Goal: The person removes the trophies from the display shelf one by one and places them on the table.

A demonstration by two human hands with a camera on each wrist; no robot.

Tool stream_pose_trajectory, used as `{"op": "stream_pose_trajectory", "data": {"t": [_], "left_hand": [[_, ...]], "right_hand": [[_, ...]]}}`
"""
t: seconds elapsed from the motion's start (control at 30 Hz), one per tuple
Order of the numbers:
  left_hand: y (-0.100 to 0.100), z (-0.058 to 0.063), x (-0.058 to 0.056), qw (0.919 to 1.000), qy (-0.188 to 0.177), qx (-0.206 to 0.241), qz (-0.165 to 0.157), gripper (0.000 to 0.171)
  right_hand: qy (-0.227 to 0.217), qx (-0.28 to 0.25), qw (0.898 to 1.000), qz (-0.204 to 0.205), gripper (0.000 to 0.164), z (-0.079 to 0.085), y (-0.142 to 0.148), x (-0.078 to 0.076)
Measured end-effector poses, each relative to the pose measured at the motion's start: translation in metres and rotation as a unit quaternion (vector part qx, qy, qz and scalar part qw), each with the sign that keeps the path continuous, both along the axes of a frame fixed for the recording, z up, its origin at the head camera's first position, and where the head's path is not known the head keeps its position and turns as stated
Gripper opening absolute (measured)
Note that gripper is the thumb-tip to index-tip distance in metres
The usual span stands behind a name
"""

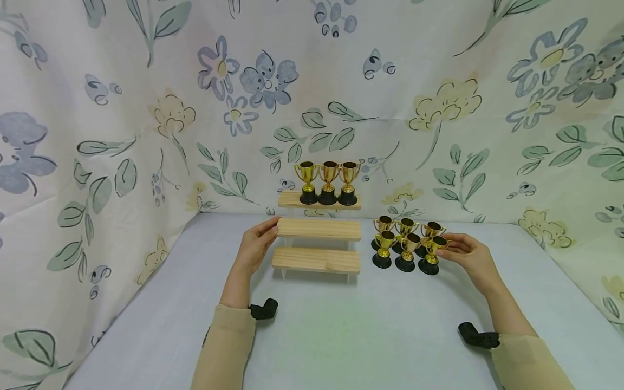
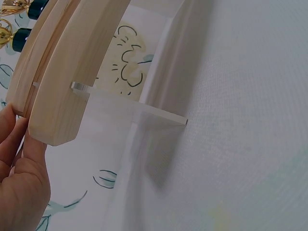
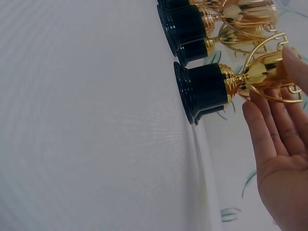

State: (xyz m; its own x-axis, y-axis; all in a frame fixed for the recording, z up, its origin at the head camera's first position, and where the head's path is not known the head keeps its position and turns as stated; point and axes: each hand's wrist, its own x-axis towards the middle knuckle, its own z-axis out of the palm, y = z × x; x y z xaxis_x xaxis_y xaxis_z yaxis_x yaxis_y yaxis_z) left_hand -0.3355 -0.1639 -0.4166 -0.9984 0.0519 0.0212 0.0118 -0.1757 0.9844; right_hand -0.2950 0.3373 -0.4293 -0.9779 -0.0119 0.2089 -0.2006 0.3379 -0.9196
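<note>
A three-step wooden display stand with clear supports stands mid-table. My left hand holds the left end of its middle step, thumb and fingers at the edge in the left wrist view. Right of the stand, several small gold trophy cups on black bases are grouped in two rows. At the front right corner of that group, my right hand pinches a gold trophy by its cup, thumb on one side and fingers behind. The trophy's black base is right at the table surface.
Three more gold trophies stand in a row on the stand's top step. The white-covered table meets a floral cloth backdrop behind and at the sides. Neighbouring trophies stand close to the right hand's trophy.
</note>
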Motion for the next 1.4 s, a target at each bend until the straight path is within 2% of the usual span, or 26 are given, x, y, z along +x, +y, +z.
{"op": "stream_pose_trajectory", "data": {"t": [0.23,0.33,0.47,0.57,0.8,0.93,1.03,1.17,1.3,1.4], "left_hand": [[0.000,0.001,0.001,1.0000,-0.001,0.008,0.001,0.046],[0.000,0.001,0.001,1.0000,0.000,0.004,0.000,0.046],[0.000,0.001,0.001,1.0000,0.001,0.003,-0.002,0.047],[0.001,0.001,0.001,1.0000,0.000,0.006,-0.002,0.047],[0.001,0.002,0.001,1.0000,0.000,0.008,0.001,0.047],[0.001,0.002,0.002,1.0000,0.000,0.003,0.001,0.046],[0.000,0.001,0.002,1.0000,0.001,-0.002,-0.002,0.047],[0.000,0.001,0.002,1.0000,-0.002,0.001,-0.001,0.047],[0.000,0.001,0.002,1.0000,-0.004,0.002,-0.001,0.047],[0.000,0.001,0.002,1.0000,-0.002,-0.001,0.000,0.047]], "right_hand": [[0.013,-0.001,1.000,-0.024,0.040,0.005,-0.003,0.003],[0.035,-0.057,0.998,-0.018,0.039,0.009,-0.005,0.004],[0.072,-0.163,0.984,-0.013,0.036,0.015,-0.007,0.003],[0.095,-0.207,0.974,-0.020,0.031,0.020,-0.008,0.001],[0.121,-0.251,0.958,-0.067,0.029,0.041,-0.015,-0.007],[0.138,-0.280,0.949,-0.050,0.025,0.056,-0.028,-0.011],[0.153,-0.296,0.943,-0.017,0.021,0.067,-0.042,-0.016],[0.162,-0.281,0.946,0.018,0.024,0.084,-0.061,-0.023],[0.140,-0.220,0.964,0.042,0.029,0.100,-0.081,-0.031],[0.118,-0.184,0.973,0.069,0.032,0.111,-0.096,-0.039]]}}
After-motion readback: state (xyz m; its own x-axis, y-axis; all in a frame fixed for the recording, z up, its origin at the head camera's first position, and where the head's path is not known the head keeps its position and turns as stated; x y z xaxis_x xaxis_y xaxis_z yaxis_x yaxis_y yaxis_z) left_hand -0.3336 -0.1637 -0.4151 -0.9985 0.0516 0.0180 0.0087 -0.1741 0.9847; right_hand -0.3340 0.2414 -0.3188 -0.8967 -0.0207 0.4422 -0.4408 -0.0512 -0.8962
